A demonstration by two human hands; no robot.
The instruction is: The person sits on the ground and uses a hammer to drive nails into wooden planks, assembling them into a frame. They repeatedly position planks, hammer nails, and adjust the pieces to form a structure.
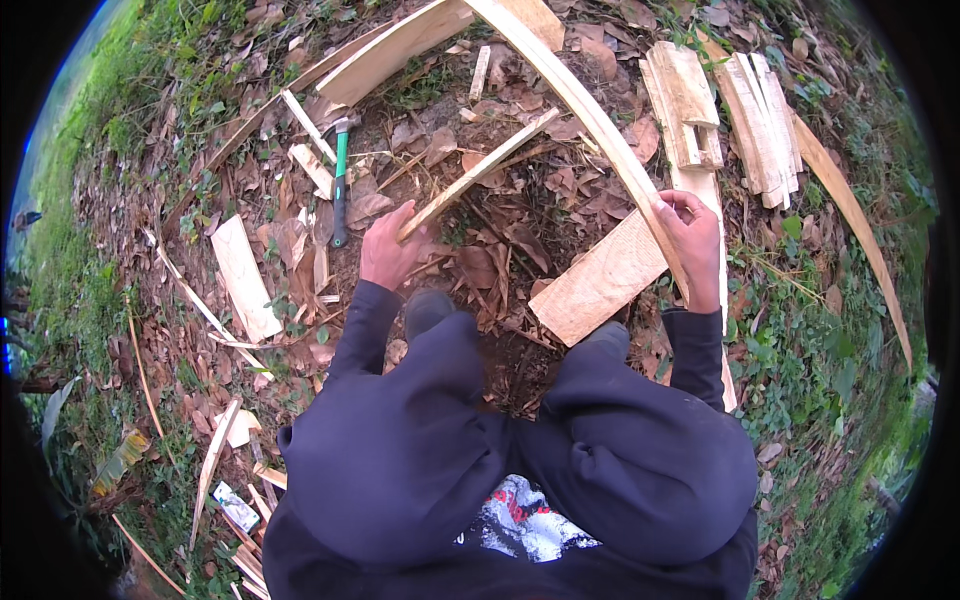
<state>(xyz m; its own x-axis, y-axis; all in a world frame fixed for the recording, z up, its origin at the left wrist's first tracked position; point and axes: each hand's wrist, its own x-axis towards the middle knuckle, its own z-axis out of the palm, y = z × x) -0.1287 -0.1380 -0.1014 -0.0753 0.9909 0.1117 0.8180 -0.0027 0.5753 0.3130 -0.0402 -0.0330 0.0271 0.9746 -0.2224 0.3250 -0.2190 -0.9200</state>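
Observation:
Squatting over leaf-covered ground, I have a short wooden stick (485, 175) at my left hand (388, 247). The fingers are closed around its near end, slightly blurred, and the stick slants away to the right. My right hand (692, 240) pinches a long pale wooden strip (590, 110) close to its near end. This strip runs up past the far edge of the picture and looks curved. Below it, between my feet and the right hand, a flat board (600, 280) lies on the ground, partly covered by the strip.
A hammer (341, 185) with a green and black handle lies left of the stick. Beyond the right hand are a notched wood block (685, 105) and split pieces (760, 130). A board piece (245, 280) and wood scraps (240, 430) lie at left; a wide plank (400, 50) is at the far side.

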